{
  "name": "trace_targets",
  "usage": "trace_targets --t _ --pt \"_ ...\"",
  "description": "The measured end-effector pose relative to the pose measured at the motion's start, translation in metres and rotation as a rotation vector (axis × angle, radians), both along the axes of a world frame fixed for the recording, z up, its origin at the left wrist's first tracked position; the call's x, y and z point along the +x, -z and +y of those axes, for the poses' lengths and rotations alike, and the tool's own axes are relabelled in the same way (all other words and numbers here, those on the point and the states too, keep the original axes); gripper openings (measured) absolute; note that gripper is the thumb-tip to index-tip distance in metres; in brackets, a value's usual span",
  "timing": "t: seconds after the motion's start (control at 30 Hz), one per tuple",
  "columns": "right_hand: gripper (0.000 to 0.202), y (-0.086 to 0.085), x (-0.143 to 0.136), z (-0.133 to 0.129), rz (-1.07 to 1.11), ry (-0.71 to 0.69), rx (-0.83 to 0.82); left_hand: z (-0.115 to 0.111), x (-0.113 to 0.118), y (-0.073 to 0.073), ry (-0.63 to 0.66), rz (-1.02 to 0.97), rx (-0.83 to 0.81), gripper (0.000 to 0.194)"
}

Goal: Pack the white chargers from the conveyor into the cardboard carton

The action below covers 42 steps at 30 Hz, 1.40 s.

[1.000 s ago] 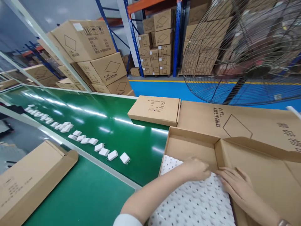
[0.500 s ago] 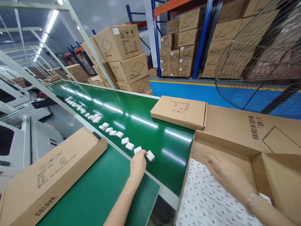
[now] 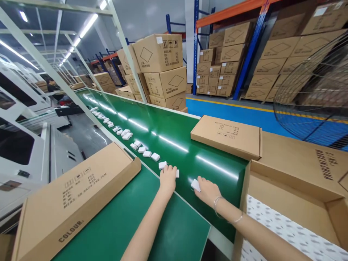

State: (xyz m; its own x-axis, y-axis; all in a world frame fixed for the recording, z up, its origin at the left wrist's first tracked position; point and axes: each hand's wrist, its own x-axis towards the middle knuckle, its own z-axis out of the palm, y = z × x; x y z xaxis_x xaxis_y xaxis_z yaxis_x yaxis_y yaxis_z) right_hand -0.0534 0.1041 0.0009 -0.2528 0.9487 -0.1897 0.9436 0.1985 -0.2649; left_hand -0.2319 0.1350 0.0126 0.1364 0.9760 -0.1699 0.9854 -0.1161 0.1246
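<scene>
Presently, left hand [image 3: 168,178] lies palm-down, fingers curled over a white charger [image 3: 176,173] on the green belt [image 3: 174,141]; right hand [image 3: 208,190] grips another white plug [image 3: 195,185].

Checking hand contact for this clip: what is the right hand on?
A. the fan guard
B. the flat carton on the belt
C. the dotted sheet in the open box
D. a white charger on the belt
D: the right hand closes over a white charger on the green belt, clear of the open box; the left hand rests on another charger in the row.
</scene>
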Motion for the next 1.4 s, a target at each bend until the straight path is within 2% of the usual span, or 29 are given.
trace_targets --t 0.13,0.23,0.3,0.37,0.4,0.5,0.57,0.67,0.8,0.9,0.97,1.07,1.1,1.2,1.3,1.4 --pt "0.02 -0.013 -0.003 0.026 0.065 -0.01 0.004 0.016 -0.024 0.005 0.107 -0.064 -0.048 0.039" --pt "0.025 -0.017 -0.023 0.057 0.119 -0.042 0.028 0.023 -0.031 0.013 0.142 -0.123 -0.073 0.033" --pt "0.028 -0.015 -0.043 0.078 0.145 -0.066 0.034 0.019 -0.035 0.012 0.153 -0.153 -0.066 0.029" --pt "0.029 -0.008 -0.064 0.093 0.165 -0.088 0.026 0.009 -0.044 0.004 0.158 -0.252 -0.049 0.029" --pt "0.029 -0.005 -0.074 0.098 0.176 -0.104 0.017 0.001 -0.049 -0.002 0.147 -0.369 -0.032 0.031" --pt "0.026 0.008 -0.104 0.102 0.193 -0.147 -0.022 -0.026 -0.064 -0.022 0.051 -0.885 0.031 0.034" --pt "0.024 0.016 -0.12 0.099 0.183 -0.152 -0.047 -0.043 -0.068 -0.036 -0.02 -1.13 0.051 0.034" --pt "0.024 0.025 -0.136 0.096 0.164 -0.147 -0.089 -0.061 -0.067 -0.053 -0.059 -1.247 0.082 0.034" --pt "0.023 0.021 -0.138 0.102 0.201 -0.186 -0.15 -0.072 -0.063 -0.066 0.016 -1.206 0.199 0.034" --pt "0.024 0.001 -0.117 0.101 0.339 -0.282 -0.205 -0.079 -0.061 -0.066 0.106 -1.141 0.302 0.035" --pt "0.034 -0.017 -0.089 0.089 0.47 -0.342 -0.23 -0.083 -0.057 -0.064 0.161 -1.101 0.384 0.038" --pt "0.044 -0.047 -0.031 0.052 0.734 -0.358 -0.254 -0.086 -0.039 -0.06 0.233 -1.041 0.483 0.047" --pt "0.043 -0.057 -0.011 0.036 0.888 -0.353 -0.264 -0.086 -0.03 -0.059 0.264 -1.038 0.504 0.05" --pt "0.034 -0.081 0.037 -0.012 1.164 -0.304 -0.219 -0.082 0.007 -0.058 0.392 -1.108 0.534 0.048" --pt "0.035 -0.096 0.07 -0.044 1.18 -0.159 -0.115 -0.08 0.045 -0.062 0.487 -1.183 0.475 0.043" --pt "0.034 -0.101 0.097 -0.059 1.165 -0.054 -0.033 -0.079 0.076 -0.07 0.554 -1.202 0.362 0.045"
